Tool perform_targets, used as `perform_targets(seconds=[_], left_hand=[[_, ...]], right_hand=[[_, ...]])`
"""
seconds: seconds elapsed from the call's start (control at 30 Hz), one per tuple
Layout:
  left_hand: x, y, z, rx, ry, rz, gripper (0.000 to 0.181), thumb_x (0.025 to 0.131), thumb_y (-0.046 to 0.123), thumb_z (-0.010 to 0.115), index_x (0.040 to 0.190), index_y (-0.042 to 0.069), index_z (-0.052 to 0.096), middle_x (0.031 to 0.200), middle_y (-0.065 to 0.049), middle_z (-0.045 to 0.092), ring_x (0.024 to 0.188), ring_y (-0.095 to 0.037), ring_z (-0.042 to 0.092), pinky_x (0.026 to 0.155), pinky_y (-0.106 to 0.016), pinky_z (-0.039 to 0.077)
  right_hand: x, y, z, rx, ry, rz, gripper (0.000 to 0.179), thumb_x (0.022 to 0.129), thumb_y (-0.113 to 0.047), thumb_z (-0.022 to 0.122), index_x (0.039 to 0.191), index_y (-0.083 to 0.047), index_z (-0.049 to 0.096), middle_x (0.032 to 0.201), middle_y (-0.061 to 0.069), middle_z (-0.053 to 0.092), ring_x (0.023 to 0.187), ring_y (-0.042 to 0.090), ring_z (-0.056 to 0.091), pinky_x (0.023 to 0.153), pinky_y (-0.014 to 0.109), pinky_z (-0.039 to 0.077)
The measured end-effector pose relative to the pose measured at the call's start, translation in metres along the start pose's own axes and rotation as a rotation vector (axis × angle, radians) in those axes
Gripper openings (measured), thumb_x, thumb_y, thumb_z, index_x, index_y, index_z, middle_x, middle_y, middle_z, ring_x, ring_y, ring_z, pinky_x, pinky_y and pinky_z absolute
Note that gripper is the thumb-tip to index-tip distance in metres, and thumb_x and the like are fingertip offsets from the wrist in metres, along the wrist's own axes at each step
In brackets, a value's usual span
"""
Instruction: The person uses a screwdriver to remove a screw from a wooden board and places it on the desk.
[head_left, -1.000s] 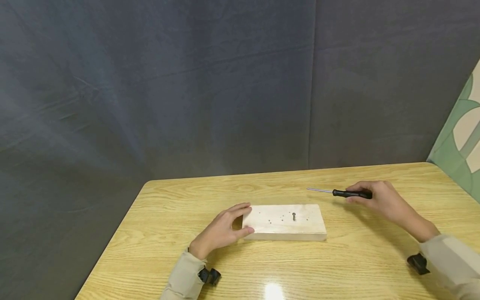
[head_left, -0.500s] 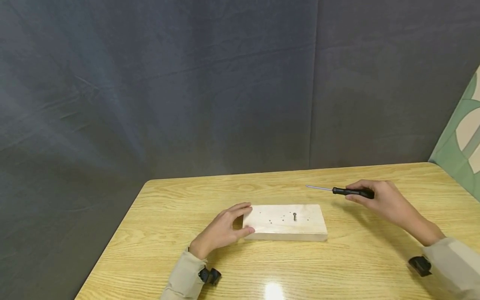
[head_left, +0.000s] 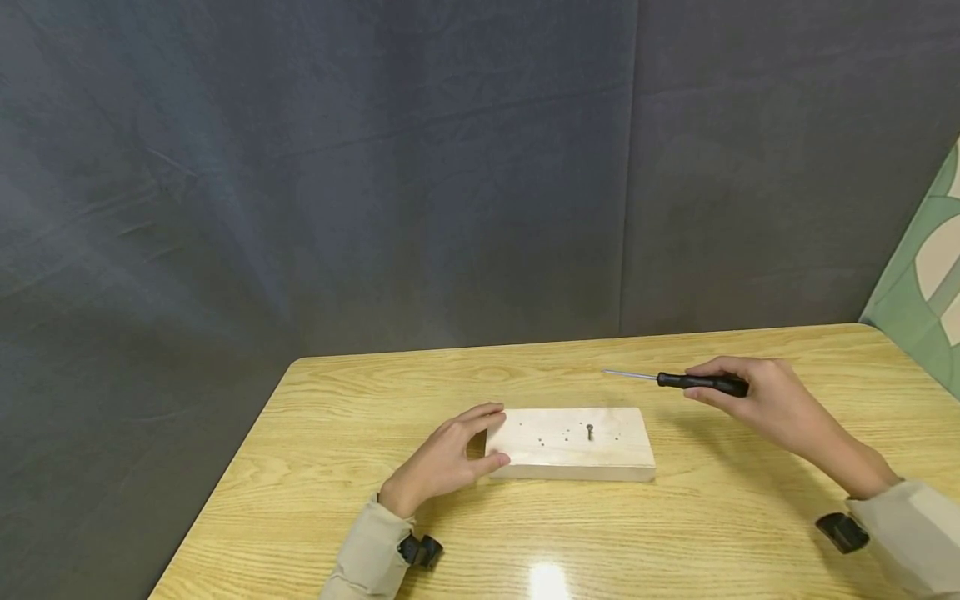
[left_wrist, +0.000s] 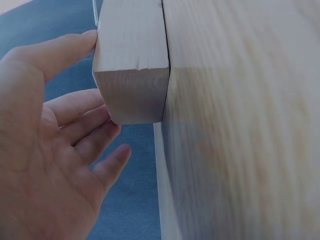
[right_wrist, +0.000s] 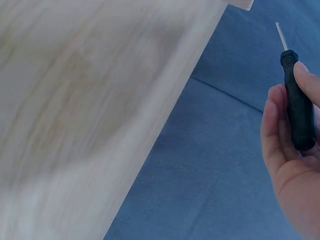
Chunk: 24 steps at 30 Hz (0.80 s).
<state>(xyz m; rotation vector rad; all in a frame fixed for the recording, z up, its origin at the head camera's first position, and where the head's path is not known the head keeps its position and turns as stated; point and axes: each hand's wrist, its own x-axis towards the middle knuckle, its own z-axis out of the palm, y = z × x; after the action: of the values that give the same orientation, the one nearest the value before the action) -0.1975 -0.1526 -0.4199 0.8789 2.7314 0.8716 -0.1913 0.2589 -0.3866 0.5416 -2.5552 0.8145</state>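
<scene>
A pale wooden block [head_left: 525, 450] lies flat on the table, with several small holes in its top. One screw [head_left: 589, 428] stands upright out of it, right of its middle. My left hand [head_left: 444, 461] holds the block's left end, thumb at the near edge and fingers at the far one; the left wrist view shows the block's end face [left_wrist: 132, 95] beside the fingers. To the right, above the table, my right hand [head_left: 776, 406] grips a black-handled screwdriver [head_left: 675, 381] between thumb and fingers. Its thin metal shaft [head_left: 630, 374] points left, beyond the block's far right corner.
The wood-grain table [head_left: 337, 517] ends at a back edge, behind which a dark cloth [head_left: 450, 208] hangs. At far right stands a green and cream patterned surface [head_left: 911, 292]. Each sleeve carries a small black device near the wrist.
The screwdriver has shifted slightly to the left, its tip a little higher in the head view. My left hand and the block have stayed in place.
</scene>
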Motion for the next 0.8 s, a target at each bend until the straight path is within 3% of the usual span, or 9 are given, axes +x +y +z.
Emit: perform_targets(seconds=[0.3, 0.8], left_hand=[[0.0, 0.0, 0.001, -0.019, 0.006, -0.018, 0.06, 0.098, 0.042, 0.062, 0.148, 0.012, 0.048, 0.158, 0.001, 0.039, 0.148, -0.021, 0.035, 0.12, -0.045, 0.035], [0.0, 0.002, -0.001, -0.002, 0.009, 0.004, 0.062, 0.098, 0.043, 0.06, 0.148, 0.009, 0.047, 0.158, -0.004, 0.039, 0.147, -0.025, 0.037, 0.118, -0.047, 0.038]], right_hand=[[0.001, -0.009, -0.002, 0.022, 0.022, -0.017, 0.019, 0.081, -0.015, 0.082, 0.1, -0.011, 0.077, 0.093, 0.014, 0.075, 0.054, -0.004, 0.043, 0.044, 0.019, 0.037], [0.003, -0.017, -0.004, 0.058, 0.072, -0.045, 0.02, 0.079, -0.012, 0.084, 0.098, -0.014, 0.077, 0.092, 0.011, 0.076, 0.059, -0.004, 0.049, 0.046, 0.015, 0.038]])
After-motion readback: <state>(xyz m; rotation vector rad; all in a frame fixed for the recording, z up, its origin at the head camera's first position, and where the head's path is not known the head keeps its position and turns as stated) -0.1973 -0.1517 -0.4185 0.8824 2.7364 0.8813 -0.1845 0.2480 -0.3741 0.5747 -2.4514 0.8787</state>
